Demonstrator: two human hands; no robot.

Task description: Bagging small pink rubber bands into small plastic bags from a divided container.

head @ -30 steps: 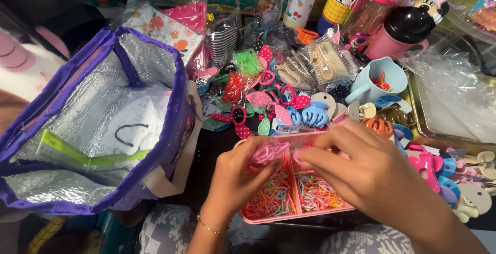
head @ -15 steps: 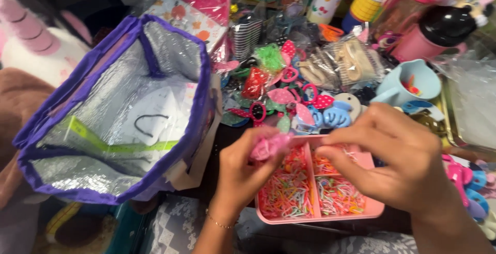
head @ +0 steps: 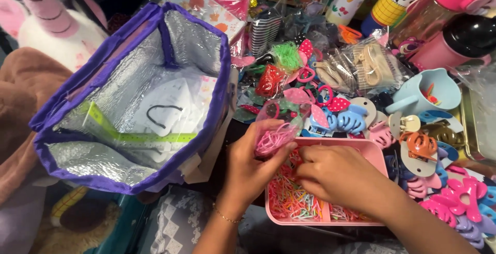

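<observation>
At the lower centre of the frame sits a pink rectangular plastic tray (head: 375, 157) with dividers, its compartments filled with tiny elastic hair bands in orange, pink, yellow and green. The left hand (head: 253, 168) holds a small clear plastic bag of pink elastic bands (head: 275, 136) just above the tray's upper left corner, thumb and fingers clamped on the bag's lower part. The right hand (head: 338, 177) lies over the tray with its fingertips down among the loose bands; whether that grip is closed on any of them I cannot tell.

In the left half of the frame stands an open purple fabric bag with silver foil lining (head: 88, 163); inside lie white paper with a black loop mark and a yellow-green ruler-like strip (head: 139, 137).

At the upper right, a pale blue plastic cup with a handle (head: 444, 89) holds a few small red and orange pieces. Beside it stand a pink bottle with a black lid (head: 454, 42) and other coloured bottles.

The dark worktop is crowded with claw hair clips (head: 351, 120) in blue, orange and pink, polka-dot bows and packets of hair ties. A white plush unicorn with a pink horn (head: 46, 21) lies at the upper left.
</observation>
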